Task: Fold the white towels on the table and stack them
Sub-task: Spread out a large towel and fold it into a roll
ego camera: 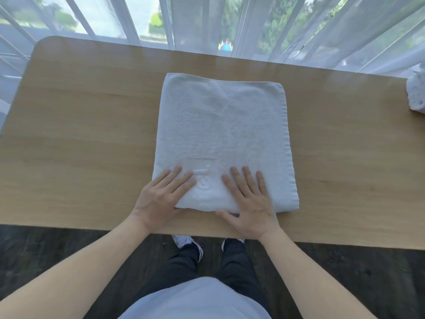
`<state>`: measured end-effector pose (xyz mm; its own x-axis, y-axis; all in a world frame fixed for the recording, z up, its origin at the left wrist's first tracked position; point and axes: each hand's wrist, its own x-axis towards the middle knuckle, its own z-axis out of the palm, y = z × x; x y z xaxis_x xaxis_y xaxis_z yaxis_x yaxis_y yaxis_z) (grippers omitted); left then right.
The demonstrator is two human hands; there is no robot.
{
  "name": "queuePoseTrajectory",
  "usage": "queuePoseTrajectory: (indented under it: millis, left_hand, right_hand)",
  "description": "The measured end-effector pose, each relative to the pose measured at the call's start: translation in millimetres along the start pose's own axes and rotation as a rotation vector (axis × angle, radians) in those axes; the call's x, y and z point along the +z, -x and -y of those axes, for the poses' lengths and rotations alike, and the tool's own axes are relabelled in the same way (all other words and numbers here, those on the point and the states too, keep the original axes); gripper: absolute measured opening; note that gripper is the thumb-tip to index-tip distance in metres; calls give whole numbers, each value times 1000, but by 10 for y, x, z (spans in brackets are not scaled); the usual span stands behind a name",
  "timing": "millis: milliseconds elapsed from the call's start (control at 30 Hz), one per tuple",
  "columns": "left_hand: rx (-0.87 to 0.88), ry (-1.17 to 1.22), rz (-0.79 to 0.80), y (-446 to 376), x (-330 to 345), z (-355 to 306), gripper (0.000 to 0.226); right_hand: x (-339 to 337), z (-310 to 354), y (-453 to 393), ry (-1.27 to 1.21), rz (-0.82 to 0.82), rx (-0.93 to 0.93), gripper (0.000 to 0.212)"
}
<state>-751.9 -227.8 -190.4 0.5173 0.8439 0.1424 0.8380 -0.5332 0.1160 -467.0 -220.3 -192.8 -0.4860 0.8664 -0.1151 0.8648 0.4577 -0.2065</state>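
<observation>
A white towel [223, 130] lies folded into a long rectangle in the middle of the wooden table [80, 134], its near edge close to the table's front edge. My left hand [161, 196] presses flat on the towel's near left corner, fingers straight and spread. My right hand [249, 201] lies flat on the near edge just right of centre, its thumb along the front fold. An embossed mark in the cloth shows between the two hands. More white towels [417, 93] sit bunched at the table's far right edge, partly cut off by the frame.
Sheer white curtains [253, 26] hang over a window right behind the table's far edge. Bare wood lies on both sides of the towel. Below the front edge are dark flooring, my legs and my shoes.
</observation>
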Motion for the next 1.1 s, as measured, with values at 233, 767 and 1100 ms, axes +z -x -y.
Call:
queuePoseTrajectory:
  millis: [233, 767, 1100]
  left_hand:
    - [16, 147, 71, 197, -92, 304, 86]
    - [-575, 1044, 0, -535, -776, 764, 45]
    - [-823, 1214, -219, -1332, -802, 992, 35]
  right_hand:
    - [-266, -190, 237, 128, 60, 100, 96]
    - [-1533, -591, -640, -494, 384, 345, 36]
    - [-2172, -1096, -1526, -520, 393, 271, 54]
